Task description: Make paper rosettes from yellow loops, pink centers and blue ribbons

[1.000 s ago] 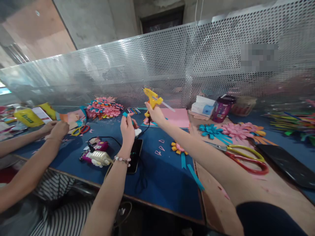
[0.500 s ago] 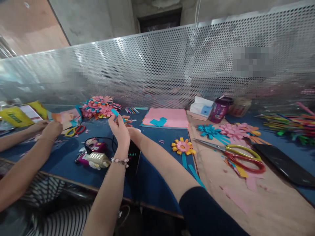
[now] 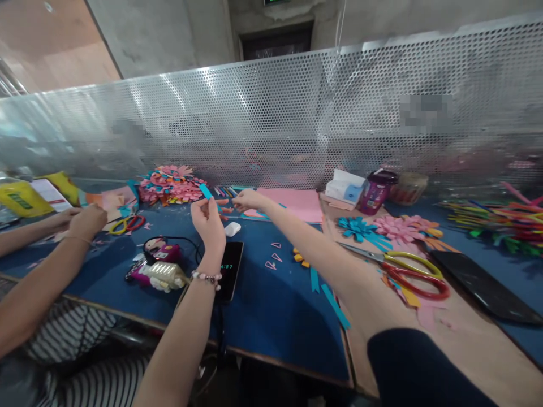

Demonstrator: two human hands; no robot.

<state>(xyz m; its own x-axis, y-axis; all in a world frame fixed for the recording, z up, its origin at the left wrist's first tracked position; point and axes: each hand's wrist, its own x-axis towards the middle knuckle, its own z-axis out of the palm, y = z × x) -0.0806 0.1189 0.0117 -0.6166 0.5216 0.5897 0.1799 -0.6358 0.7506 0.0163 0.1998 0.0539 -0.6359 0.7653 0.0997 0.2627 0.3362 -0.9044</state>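
Note:
My left hand [image 3: 210,219] is closed on a narrow strip of blue paper [image 3: 205,190], whose end sticks up above the fingers. To its right, my right hand [image 3: 248,199] has its fingers drawn together by the left edge of the pink paper sheets [image 3: 292,202]. Whatever is between those fingertips is too small to make out. My right forearm covers part of a yellow-orange paper flower [image 3: 300,258] with blue strips below it. Small pink paper loops [image 3: 275,258] lie on the blue table between my arms.
Red-and-yellow scissors [image 3: 413,274] lie on brown board at right, with a blue paper flower [image 3: 356,228], a purple cup [image 3: 376,192] and a black phone case [image 3: 483,282]. A phone [image 3: 232,271] and plush pouch [image 3: 159,271] lie near my left arm. A co-worker's hands [image 3: 87,223] work at far left.
My right hand has moved right, away from my left hand, toward the pink sheets. A white case and more pink loops have come into view. My left hand still holds the blue strip.

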